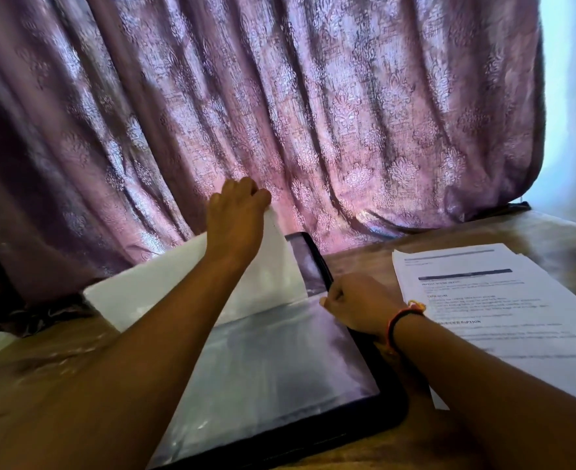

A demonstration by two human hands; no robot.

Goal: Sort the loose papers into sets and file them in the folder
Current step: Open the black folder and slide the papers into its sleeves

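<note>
A dark-edged folder (374,422) is laid open on the wooden bench (42,385), near its middle, with clear plastic sleeves (273,361) spread flat across it. A white sheet (164,283) is raised from the folder's far half and is tilted up toward the purple curtain (313,96) at the far edge of the bench. The upper corner of that sheet is pinched by the left hand (235,212), whose fingers are curled closed around the paper's edge. The right hand (354,303) is held loosely fisted, fingers folded in, and is rested against the right rim of the folder, just beside the lifted sheet; whether anything is gripped inside it cannot be told. A red and black band (398,320) is worn on the right wrist. A stack of loose papers (503,300), printed with blurred text, is laid flat toward the right edge of the bench, just beside the folder and partly covered by the right forearm.
</note>
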